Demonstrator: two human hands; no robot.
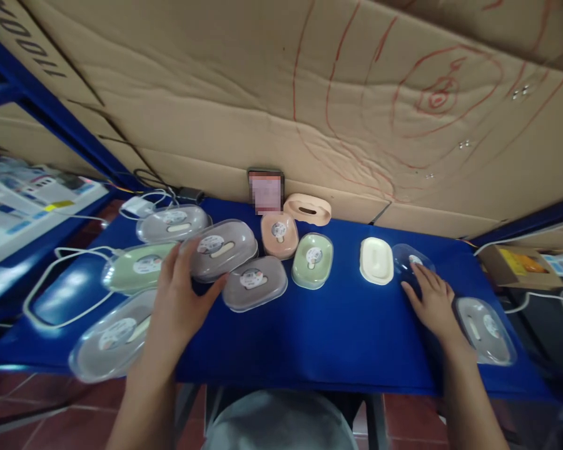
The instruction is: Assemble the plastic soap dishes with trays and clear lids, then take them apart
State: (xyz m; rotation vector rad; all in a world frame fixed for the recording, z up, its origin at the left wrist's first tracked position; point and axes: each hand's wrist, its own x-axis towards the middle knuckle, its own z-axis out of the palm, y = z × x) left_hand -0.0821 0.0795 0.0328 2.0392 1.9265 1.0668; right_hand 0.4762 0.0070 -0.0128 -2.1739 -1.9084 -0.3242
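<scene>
Left grip (182, 300), spread wide, hides part of a grey oval plastic box (232, 245) — whether held, I can't tell. Right grip (430, 301), loosely open, partly covers a clear plastic lid (405, 257).

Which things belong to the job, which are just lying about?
Likely the job:
gray lidded box, at left hand
clear lid, under right hand
cream tray beside it
other lidded boxes, probably

Likely lying about:
dark-framed panel at back
white cable, left
open carton, far right
</scene>
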